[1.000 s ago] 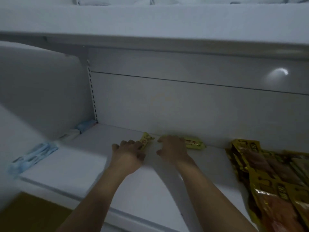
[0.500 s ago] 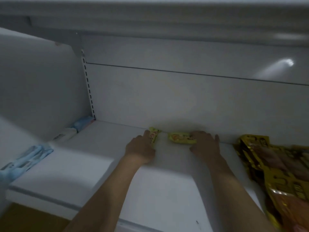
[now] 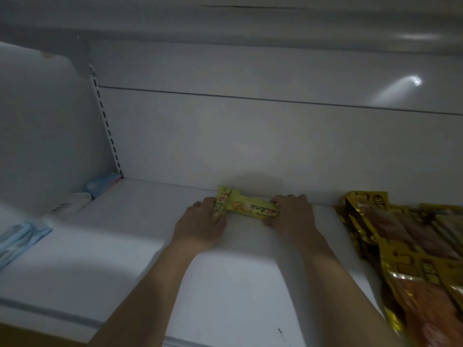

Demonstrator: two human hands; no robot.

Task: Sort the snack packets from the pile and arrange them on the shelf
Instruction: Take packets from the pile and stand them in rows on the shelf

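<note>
At the back of the white shelf [image 3: 125,246], two yellow snack packets are held end to end. The shorter yellow packet [image 3: 222,200] is gripped by the left hand [image 3: 200,222], whose fingers are curled round its lower part, with its top end left showing beyond the hand. The longer yellow packet [image 3: 250,208] is laid crosswise on the shelf, and its right end is pinched between the thumb and fingers of the right hand [image 3: 293,216]. The two packets are seen touching where their ends meet. To the right, near the right hand, a pile of gold packets [image 3: 400,236] is spread on the same shelf. Along the left side, blue packets [image 3: 20,240] and a white packet [image 3: 72,205] are lined up.
</note>
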